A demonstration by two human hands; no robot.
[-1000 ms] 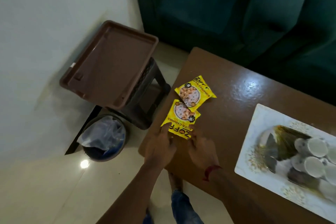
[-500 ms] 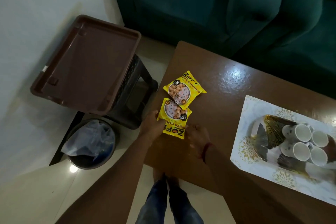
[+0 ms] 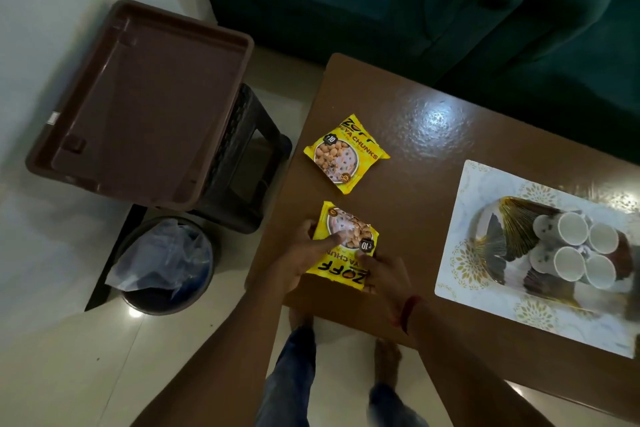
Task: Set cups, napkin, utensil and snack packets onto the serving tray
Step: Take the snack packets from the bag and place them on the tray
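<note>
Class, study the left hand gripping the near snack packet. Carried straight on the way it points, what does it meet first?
The left hand grips the near packet; past it, across bare table, it likely meets the far packet near its right corner, though the line is only approximate.

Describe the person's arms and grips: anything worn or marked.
Both forearms are bare, no sleeves in view. Left grip and right grip are ungloved. A red thread band circles the right wrist. No watch shows; rings are too dim to tell.
</note>
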